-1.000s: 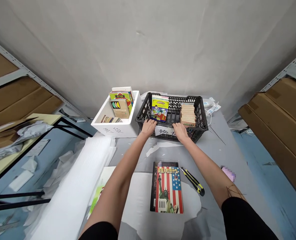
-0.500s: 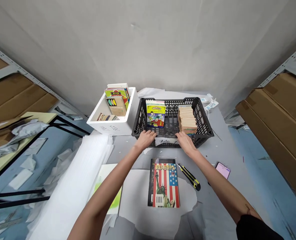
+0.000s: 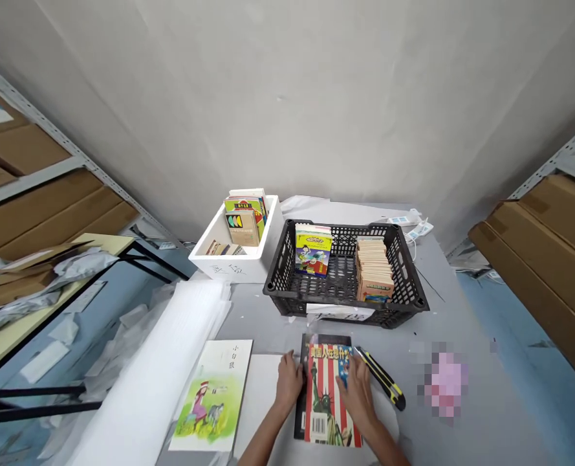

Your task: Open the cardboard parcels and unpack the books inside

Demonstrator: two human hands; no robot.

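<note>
While left hand [image 3: 290, 383], right hand [image 3: 358, 391] touch one book [image 3: 324, 396]

Stars-and-stripes book [image 3: 326, 391] w/ Statue of Liberty cover, flat, face-up on white sheet, near edge.

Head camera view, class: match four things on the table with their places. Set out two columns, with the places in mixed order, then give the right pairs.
Things
1. flag-cover book
2. green picture book
3. knife
4. yellow comic book

Places
A. standing upright in the black basket
B. lying flat, apart from and to the left of the left hand
C. touched by the left hand and the right hand
D. lying just right of the right hand

Pairs: 1-C, 2-B, 3-D, 4-A
</note>
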